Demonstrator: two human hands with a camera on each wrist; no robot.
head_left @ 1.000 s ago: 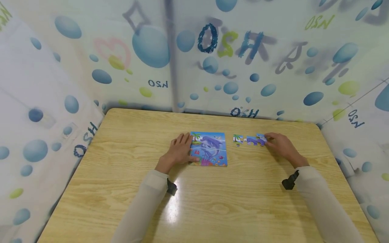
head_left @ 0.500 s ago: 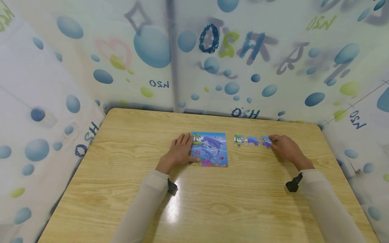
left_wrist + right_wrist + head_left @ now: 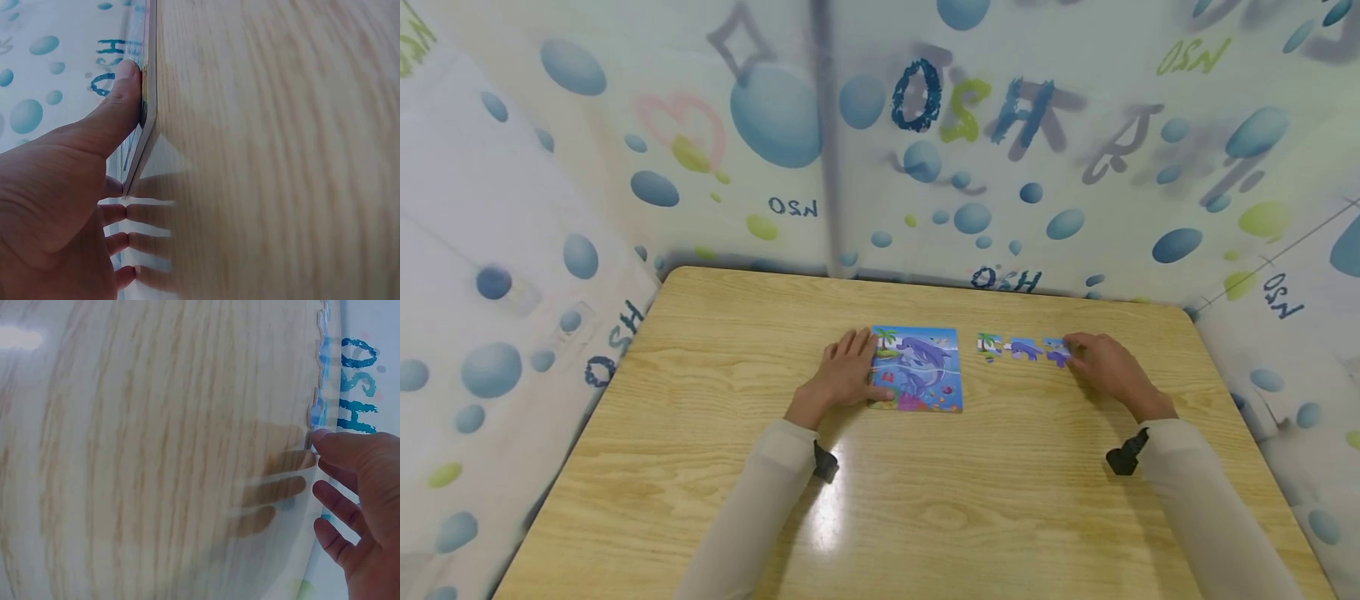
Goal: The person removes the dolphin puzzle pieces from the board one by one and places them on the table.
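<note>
A square dolphin picture puzzle board (image 3: 917, 367) lies flat near the middle of the table. My left hand (image 3: 842, 367) rests at its left edge, thumb over the lower left corner and fingers spread straight; in the left wrist view the fingertips touch the table beside the board (image 3: 150, 94). To the right of the board, a short row holds a palm-tree puzzle piece (image 3: 988, 343), a purple dolphin puzzle piece (image 3: 1023, 349) and, a small gap away, a blue and purple puzzle piece (image 3: 1056, 351). My right hand (image 3: 1102, 364) pinches that last piece at its right edge, other fingers loosely bent.
The wooden table (image 3: 925, 500) has its back edge close against a patterned curtain (image 3: 925, 192) with blue bubbles and letters. Similar sheets hang at both sides. A bright light reflection lies on the tabletop before the left wrist.
My right hand has drawn the blue and purple puzzle piece a little to the right, opening a gap from the dolphin piece. The left hand and the board stay in place.
</note>
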